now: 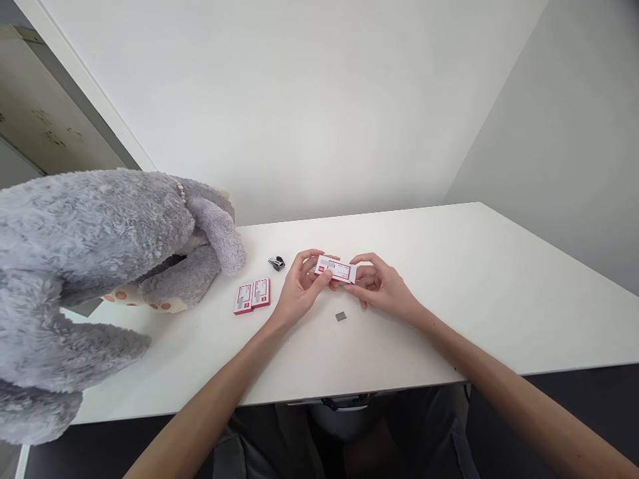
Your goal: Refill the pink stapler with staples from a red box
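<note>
A small white and red staple box [338,269] is held above the table in front of me. My left hand [302,283] grips its left part, with the thumb across the top face. At the box's right end my right hand [380,286] pinches near the end flap, its fingers curled; whether something else is between them I cannot make out. Below the box, a short grey strip of staples [341,317] lies on the table. To the left, two similar staple boxes [252,296] lie side by side. Behind those is a black and silver staple remover [277,263].
A large grey plush toy [100,233] takes up the left side of the white table [429,346] and rests partly on it. A white wall [319,113] stands behind the table. The table's front edge runs close to my lap.
</note>
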### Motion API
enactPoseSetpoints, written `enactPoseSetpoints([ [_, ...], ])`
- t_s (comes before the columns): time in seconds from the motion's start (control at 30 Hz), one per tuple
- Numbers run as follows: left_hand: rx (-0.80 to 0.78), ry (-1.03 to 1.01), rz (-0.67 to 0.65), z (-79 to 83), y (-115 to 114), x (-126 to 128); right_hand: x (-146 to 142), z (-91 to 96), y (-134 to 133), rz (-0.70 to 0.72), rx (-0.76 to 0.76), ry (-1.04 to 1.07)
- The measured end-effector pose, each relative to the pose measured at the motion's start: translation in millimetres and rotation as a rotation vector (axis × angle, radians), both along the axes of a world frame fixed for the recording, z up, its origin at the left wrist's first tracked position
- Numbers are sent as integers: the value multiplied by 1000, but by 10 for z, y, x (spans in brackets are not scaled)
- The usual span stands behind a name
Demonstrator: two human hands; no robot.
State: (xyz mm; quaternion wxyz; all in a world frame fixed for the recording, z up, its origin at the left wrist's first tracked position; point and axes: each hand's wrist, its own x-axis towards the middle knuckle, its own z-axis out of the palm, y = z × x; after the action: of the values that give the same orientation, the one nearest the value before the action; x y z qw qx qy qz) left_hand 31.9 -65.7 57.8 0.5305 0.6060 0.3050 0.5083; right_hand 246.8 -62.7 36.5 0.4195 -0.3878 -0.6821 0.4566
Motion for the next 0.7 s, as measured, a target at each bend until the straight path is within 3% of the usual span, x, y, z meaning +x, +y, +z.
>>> enactPoseSetpoints([
  [0.2, -7, -7, 46, -28, 25, -2, 1, -52, 25, -28, 93, -22],
  [0.43, -50, -60, 133, -53, 59, -36, 11, -66, 34, -83, 96, -23],
  [0.7, -83, -75, 129, -53, 57, -40, 8, 9, 18, -78, 66, 57],
])
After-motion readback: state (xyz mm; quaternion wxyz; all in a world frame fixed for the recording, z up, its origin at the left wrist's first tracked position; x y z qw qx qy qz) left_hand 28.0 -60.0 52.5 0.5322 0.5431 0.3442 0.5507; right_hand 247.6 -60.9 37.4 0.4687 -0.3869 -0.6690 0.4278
